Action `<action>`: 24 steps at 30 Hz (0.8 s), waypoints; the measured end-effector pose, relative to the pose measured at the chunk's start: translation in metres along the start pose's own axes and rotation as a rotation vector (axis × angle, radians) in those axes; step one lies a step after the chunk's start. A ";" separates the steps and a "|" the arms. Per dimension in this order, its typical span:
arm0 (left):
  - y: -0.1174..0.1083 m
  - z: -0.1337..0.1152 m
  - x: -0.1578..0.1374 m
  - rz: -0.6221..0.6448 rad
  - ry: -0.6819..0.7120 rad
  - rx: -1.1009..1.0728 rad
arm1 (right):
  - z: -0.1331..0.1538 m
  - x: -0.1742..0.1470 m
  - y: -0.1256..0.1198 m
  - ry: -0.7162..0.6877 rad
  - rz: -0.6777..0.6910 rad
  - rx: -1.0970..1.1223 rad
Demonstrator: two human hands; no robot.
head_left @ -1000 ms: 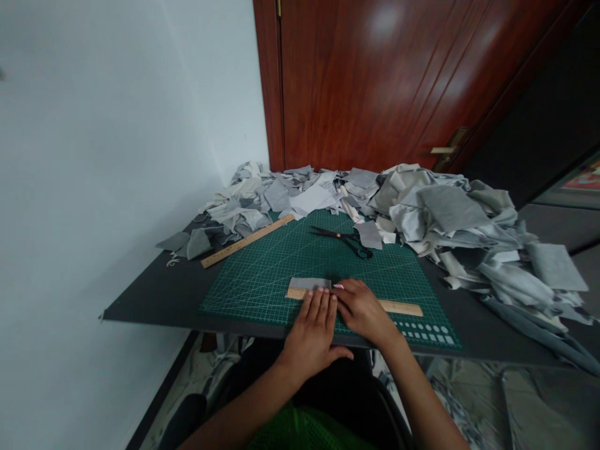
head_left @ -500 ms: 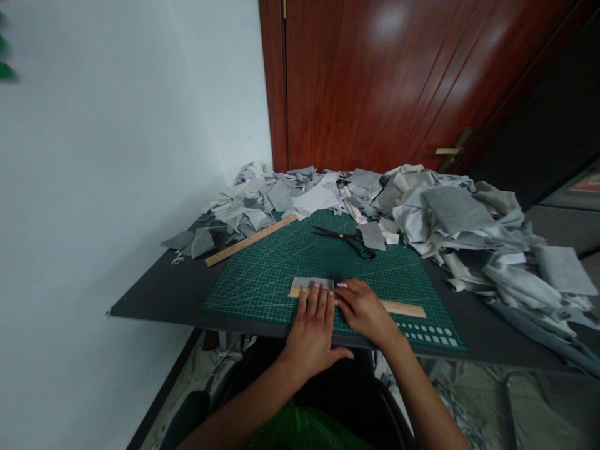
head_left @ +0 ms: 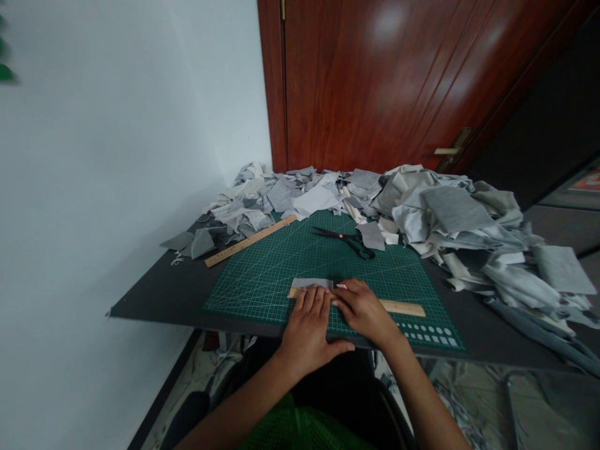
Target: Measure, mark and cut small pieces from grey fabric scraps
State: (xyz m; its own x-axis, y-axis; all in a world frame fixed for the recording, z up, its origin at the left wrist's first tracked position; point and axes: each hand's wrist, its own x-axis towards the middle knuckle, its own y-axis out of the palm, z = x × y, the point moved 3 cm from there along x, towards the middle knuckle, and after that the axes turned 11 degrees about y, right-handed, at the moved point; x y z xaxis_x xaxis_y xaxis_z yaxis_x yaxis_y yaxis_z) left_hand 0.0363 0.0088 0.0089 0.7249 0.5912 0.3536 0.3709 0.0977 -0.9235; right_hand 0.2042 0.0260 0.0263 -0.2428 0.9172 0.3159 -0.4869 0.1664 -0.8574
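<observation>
The worktop (head_left: 150,294) carries heaped cloth scraps (head_left: 452,209) behind a green mat (head_left: 276,262). The person's left hand (head_left: 305,331) lies open, fingers over the near ruler (head_left: 403,308); the right hand (head_left: 364,310) bends across it, its grip impossible to tell. Beyond lie the far ruler (head_left: 250,241), then black scissors (head_left: 342,235). Grey cloth (head_left: 312,282) shows along the near ruler's far edge.

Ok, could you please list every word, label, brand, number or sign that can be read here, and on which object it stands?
No text can be read.
Farther ruler: fine marks, too small to read.
Nearer ruler: any marks are too small.
Green cutting mat: white grid and shapes; any numbers are too small.
Red patch, right edge: too blurred.
</observation>
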 end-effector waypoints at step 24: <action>0.005 -0.001 -0.001 0.011 -0.002 0.044 | 0.000 -0.001 -0.001 -0.022 -0.019 0.029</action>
State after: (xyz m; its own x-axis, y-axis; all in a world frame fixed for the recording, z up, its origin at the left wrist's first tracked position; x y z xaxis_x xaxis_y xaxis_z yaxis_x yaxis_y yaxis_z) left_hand 0.0383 0.0076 0.0044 0.7278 0.5938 0.3431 0.3371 0.1259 -0.9330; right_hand 0.2047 0.0247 0.0273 -0.2515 0.9059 0.3408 -0.5159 0.1725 -0.8391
